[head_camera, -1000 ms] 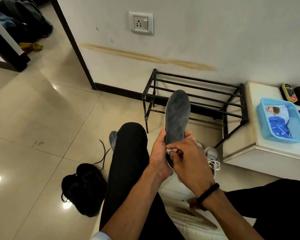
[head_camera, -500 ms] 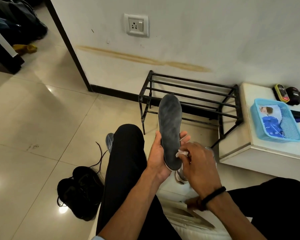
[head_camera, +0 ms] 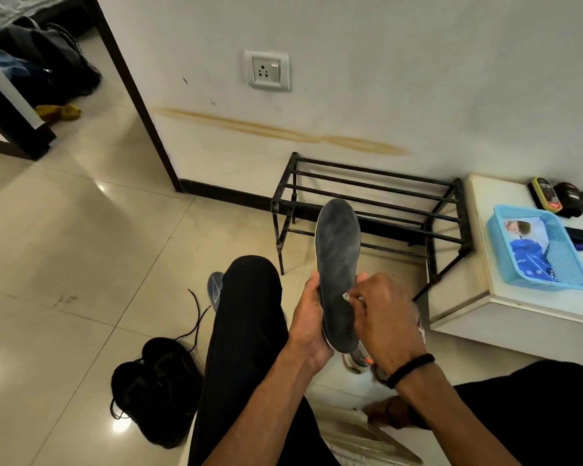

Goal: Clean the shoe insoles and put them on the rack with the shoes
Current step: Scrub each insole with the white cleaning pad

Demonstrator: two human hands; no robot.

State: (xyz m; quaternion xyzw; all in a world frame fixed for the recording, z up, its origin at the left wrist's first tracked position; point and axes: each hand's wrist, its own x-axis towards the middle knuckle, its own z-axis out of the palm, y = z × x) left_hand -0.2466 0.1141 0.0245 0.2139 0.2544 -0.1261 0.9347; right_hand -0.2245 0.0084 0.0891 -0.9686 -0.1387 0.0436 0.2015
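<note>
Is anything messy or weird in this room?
Yes. A long brownish streak stains the white wall above the black metal shoe rack, and the black shoes lie heaped on the floor, laces trailing.

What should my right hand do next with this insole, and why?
Probably draw the white wipe up toward the toe. Your left hand holds the grey insole upright by its heel, your right hand presses the wipe near the lower half, and the streaky upper part looks unwiped.
</note>
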